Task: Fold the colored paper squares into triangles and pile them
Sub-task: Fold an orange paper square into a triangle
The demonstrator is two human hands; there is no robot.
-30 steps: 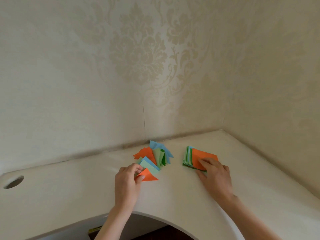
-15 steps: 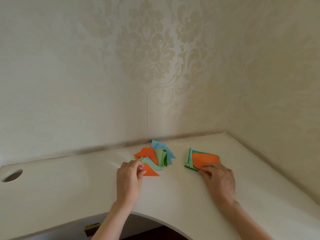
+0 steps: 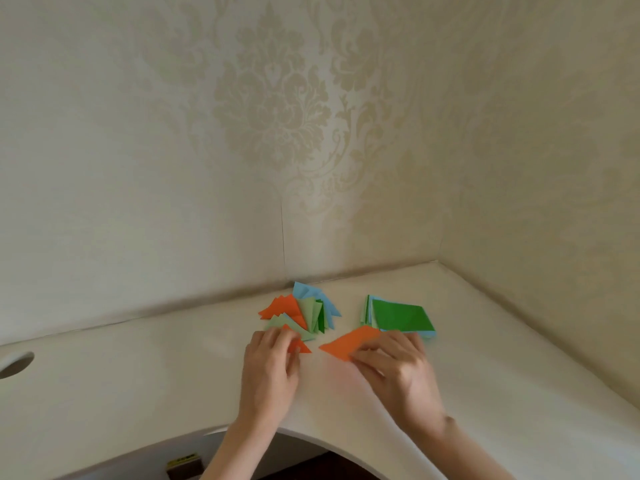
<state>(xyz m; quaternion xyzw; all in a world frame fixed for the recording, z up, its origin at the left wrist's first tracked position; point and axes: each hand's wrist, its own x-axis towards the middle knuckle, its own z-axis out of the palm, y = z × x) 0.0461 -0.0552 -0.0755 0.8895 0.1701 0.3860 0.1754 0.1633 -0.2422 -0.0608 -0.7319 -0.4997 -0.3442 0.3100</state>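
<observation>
Orange square (image 3: 348,345) pinched by right hand (image 3: 398,370), drawn toward tabletop (image 3: 138,375) front edge for folding; left hand (image 3: 268,367) pinches orange triangle (image 3: 300,346) at pile (image 3: 301,315).

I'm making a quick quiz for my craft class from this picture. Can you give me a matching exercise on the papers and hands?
Things:
1. left hand
2. right hand
3. stack of squares
4. pile of triangles

States:
A. green sheet on top
B. on the loose orange sheet
C. fanned out near the wall
D. on a small orange triangle

Pairs: 1-D, 2-B, 3-A, 4-C
</observation>
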